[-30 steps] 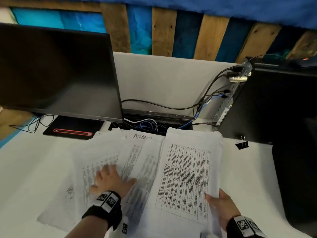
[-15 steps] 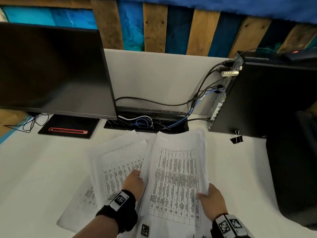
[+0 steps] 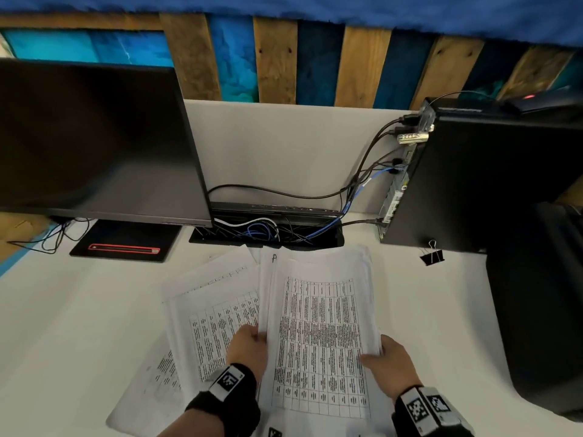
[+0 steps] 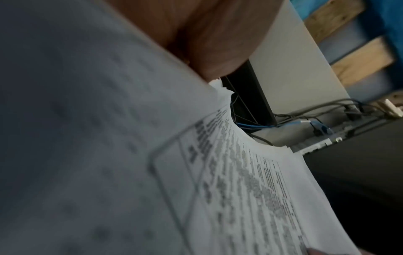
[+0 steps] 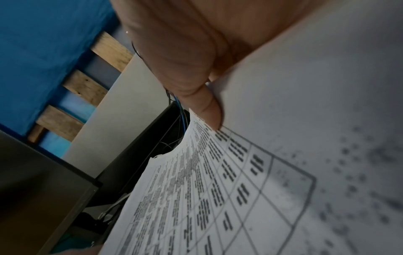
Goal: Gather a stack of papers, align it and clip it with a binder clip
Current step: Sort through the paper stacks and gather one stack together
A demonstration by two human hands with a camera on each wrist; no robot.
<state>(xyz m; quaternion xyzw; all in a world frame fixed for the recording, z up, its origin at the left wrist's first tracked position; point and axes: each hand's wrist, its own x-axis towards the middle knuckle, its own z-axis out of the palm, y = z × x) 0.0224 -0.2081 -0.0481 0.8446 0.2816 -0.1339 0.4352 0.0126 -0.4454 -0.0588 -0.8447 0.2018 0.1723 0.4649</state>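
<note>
Left hand (image 3: 249, 348) now gripping stack (image 3: 318, 335); long axis toward monitor (image 3: 94, 140).

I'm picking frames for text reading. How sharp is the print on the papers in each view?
Head view: the stack is evenly lit, its table lines clear but the words too small to read. Left wrist view: near paper blurred and shaded. Right wrist view: grid sharp mid-frame, smeared at right.
</note>
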